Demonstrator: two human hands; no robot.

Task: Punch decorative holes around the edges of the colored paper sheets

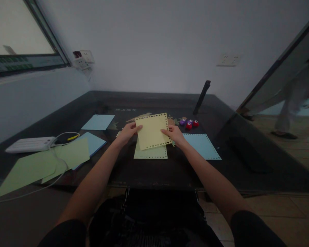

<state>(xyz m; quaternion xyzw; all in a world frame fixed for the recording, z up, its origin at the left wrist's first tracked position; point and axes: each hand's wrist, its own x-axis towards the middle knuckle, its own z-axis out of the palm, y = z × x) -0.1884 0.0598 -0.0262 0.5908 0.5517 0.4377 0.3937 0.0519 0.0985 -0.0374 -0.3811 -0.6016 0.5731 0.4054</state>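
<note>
A square yellow sheet of paper with small shapes punched along its top, right and bottom edges is held up in both hands. My left hand pinches its left edge, thumb on top. My right hand pinches the right edge the same way. Beneath it on the table lies a pale green punched sheet, partly covered. To the right, a light blue punched sheet lies flat, partly behind my right forearm. Several small red and purple craft punches stand beyond my right hand.
Pale green sheets and a blue sheet overlap at the left, beside a white power strip with a trailing cable. Another blue sheet lies farther back. A black upright stick stands at the back right. A person is at far right.
</note>
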